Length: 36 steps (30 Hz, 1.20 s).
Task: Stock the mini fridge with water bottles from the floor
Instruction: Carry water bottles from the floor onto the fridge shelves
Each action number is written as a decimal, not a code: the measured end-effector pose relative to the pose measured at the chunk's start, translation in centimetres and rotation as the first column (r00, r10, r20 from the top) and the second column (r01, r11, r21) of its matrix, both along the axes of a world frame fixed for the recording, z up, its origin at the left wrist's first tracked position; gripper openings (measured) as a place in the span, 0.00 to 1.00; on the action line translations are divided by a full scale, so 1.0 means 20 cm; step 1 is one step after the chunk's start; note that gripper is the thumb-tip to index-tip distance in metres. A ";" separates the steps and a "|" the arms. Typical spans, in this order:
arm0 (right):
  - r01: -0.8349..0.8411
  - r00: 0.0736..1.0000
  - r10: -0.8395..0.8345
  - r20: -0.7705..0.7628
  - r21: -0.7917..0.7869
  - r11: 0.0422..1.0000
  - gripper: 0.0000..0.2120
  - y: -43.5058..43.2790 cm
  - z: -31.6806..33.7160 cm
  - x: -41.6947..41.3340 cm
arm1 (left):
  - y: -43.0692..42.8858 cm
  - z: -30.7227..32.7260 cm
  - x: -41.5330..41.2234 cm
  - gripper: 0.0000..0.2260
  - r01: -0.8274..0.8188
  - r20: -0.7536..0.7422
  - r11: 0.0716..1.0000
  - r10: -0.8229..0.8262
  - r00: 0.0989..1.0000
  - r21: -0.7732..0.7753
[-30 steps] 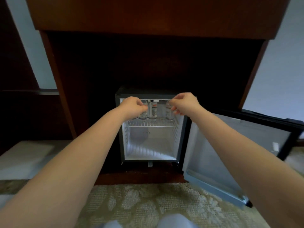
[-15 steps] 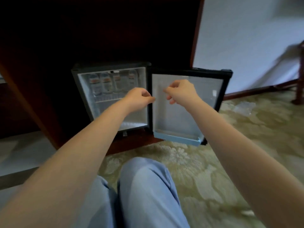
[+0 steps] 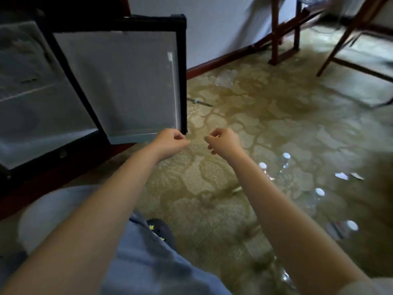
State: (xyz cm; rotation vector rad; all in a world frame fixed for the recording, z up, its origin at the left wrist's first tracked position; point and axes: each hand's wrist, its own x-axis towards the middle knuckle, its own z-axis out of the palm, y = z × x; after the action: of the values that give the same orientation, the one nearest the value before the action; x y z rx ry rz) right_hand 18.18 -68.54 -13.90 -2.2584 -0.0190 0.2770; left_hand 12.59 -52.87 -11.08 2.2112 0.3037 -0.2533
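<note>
The mini fridge (image 3: 32, 124) stands open at the left, its inside blurred, and its door (image 3: 119, 81) is swung out towards me. Several clear water bottles with white caps stand on the patterned carpet at the right, one (image 3: 285, 161) farther off and another (image 3: 318, 195) nearer. My left hand (image 3: 170, 141) hovers just below the door's lower corner with its fingers curled, holding nothing. My right hand (image 3: 223, 141) hovers beside it over the carpet, also curled and empty, left of the bottles.
Wooden furniture legs (image 3: 275, 33) and a chair frame (image 3: 348, 37) stand at the back right. Crumpled clear plastic (image 3: 226, 77) lies near the skirting board, and a thin dark stick (image 3: 200, 102) lies by the door. My knee in blue trousers (image 3: 136, 252) fills the lower foreground.
My view has swung right, from the fridge's shelf with bottles to the carpet. Both hands have drawn back from the fridge and now hover over the floor near the bottles.
</note>
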 end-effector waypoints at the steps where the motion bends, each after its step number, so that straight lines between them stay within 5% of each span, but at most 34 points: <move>1: 0.018 1.000 -0.018 -0.024 -0.010 1.000 0.09 -0.06 -0.07 0.01 | -0.06 -0.05 0.01 0.10 0.033 -0.022 0.999 -0.033 0.999 0.003; 10: 0.231 0.955 -0.250 -0.159 -0.130 0.964 0.10 -0.46 -0.56 0.15 | -0.40 -0.31 0.17 0.19 0.220 -0.198 0.968 -0.194 0.961 0.120; 16: 0.315 0.923 -0.366 -0.118 -0.312 0.896 0.24 -0.65 -0.79 0.37 | -0.47 -0.40 0.35 0.25 0.303 -0.225 0.918 -0.248 0.942 0.257; 21: 0.341 0.908 -0.383 -0.168 -0.233 0.911 0.35 -0.72 -0.92 0.53 | -0.49 -0.40 0.49 0.25 0.343 -0.223 0.897 -0.287 0.932 0.279; 25: 0.260 0.895 -0.345 -0.282 -0.298 0.919 0.29 -0.74 -1.00 0.56 | -0.46 -0.44 0.51 0.23 0.347 -0.245 0.894 -0.283 0.927 0.282; 29: 0.209 0.935 -0.308 -0.174 -0.431 0.878 0.22 -0.71 -1.08 0.52 | -0.43 -0.47 0.48 0.23 0.341 -0.246 0.903 -0.279 0.928 0.262; 33: 0.311 0.932 -0.358 -0.047 -0.401 0.862 0.11 -0.68 -1.10 0.47 | -0.39 -0.47 0.45 0.23 0.330 -0.262 0.910 -0.265 0.928 0.251; 36: 0.348 0.923 -0.377 -0.073 -0.257 0.902 0.13 -0.67 -1.07 0.46 | -0.36 -0.46 0.44 0.23 0.306 -0.270 0.925 -0.243 0.932 0.224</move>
State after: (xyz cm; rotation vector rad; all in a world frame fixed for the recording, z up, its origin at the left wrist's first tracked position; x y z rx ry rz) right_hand 27.28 -81.87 -35.32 -2.4222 0.5236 0.2234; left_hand 21.34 -60.12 -20.33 2.4898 0.1573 -0.6713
